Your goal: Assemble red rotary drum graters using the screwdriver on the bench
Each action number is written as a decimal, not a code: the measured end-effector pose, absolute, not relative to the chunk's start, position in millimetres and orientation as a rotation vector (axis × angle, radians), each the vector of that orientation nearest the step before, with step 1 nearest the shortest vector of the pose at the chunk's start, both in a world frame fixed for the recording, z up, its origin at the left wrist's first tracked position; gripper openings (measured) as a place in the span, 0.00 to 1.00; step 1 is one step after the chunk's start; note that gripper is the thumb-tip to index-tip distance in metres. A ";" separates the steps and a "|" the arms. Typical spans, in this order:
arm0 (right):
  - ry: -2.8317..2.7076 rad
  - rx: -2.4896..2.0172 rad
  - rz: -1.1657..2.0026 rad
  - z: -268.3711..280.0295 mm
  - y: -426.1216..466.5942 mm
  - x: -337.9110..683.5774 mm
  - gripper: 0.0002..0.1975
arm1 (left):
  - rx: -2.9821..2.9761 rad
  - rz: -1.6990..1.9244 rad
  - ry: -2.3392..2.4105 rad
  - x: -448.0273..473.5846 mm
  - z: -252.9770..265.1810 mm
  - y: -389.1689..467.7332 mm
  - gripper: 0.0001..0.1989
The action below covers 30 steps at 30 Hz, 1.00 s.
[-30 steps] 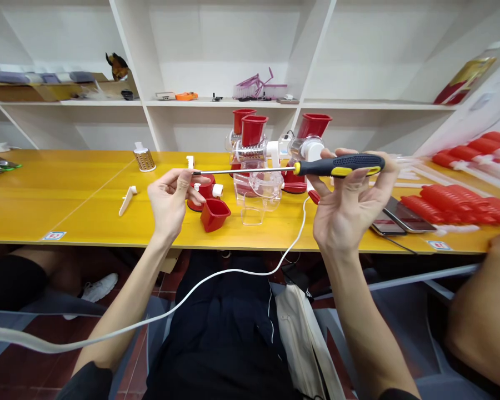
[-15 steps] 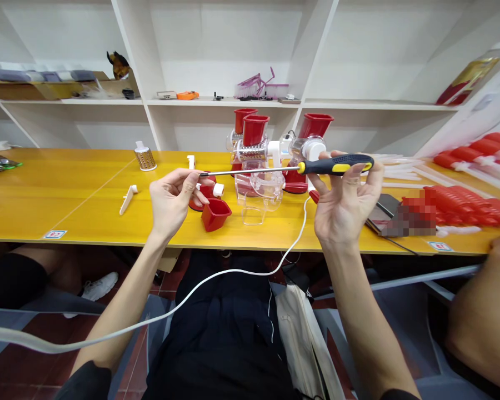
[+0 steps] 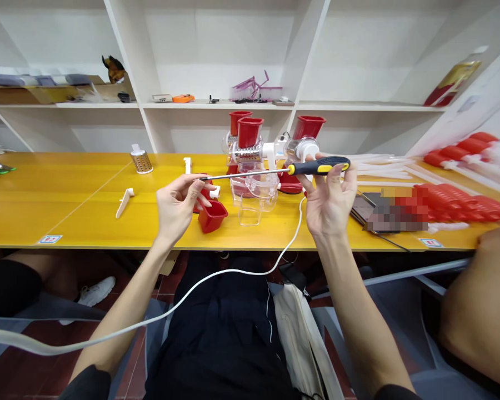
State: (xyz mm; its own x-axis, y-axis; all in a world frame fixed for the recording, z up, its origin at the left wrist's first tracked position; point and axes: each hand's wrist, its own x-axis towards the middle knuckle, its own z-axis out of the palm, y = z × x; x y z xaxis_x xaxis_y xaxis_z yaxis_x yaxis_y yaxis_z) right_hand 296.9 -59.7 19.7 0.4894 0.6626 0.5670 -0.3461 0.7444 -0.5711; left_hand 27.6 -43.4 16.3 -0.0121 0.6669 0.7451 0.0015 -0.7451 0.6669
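Observation:
A long screwdriver (image 3: 321, 166) with a black and yellow handle is held level above the table. My right hand (image 3: 331, 205) grips its handle between thumb and fingers. At the dark tip, my left hand (image 3: 177, 205) pinches the shaft's end with thumb and fingertips. Just below the left fingers sits a red square cup (image 3: 212, 216), with a white-tipped red part partly hidden behind them. Behind the shaft stand rotary graters with red hoppers (image 3: 250, 132) and a clear plastic housing (image 3: 254, 194).
On the yellow table (image 3: 83, 211) lie a metal grater drum (image 3: 141, 161) and a white crank handle (image 3: 125, 203). Red-ended parts (image 3: 450, 200) and a dark phone-like object (image 3: 364, 208) are at right. A white cable (image 3: 229, 271) crosses before me. People sit on both sides.
The right hand and screwdriver handle have shifted left and slightly down, while the left hand has moved slightly right. The view has turned a little. Both hands keep hold of the screwdriver.

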 end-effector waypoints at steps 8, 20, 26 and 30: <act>-0.775 -0.450 0.425 42.2 -63.9 336.1 0.25 | 1.936 1.594 0.763 22.0 22.8 -25.4 0.31; -1.313 -0.447 -0.124 172.8 -70.7 377.0 0.14 | 2.792 0.894 1.122 126.7 45.6 13.0 0.48; -1.503 -0.556 -0.073 193.5 -63.5 351.0 0.19 | 2.856 0.746 0.981 113.3 49.7 30.9 0.39; -1.469 -0.647 -0.007 195.5 -63.2 333.4 0.17 | 2.845 0.737 0.864 107.7 48.9 38.3 0.35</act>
State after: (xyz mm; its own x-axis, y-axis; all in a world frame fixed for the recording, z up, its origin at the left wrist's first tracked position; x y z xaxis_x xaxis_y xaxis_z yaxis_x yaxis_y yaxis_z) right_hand 333.4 -63.2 195.5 0.1339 0.3774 0.9163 0.3856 0.8319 -0.3990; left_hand 107.7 38.3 48.9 0.7257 0.5418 0.4242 0.5042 -0.8382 0.2079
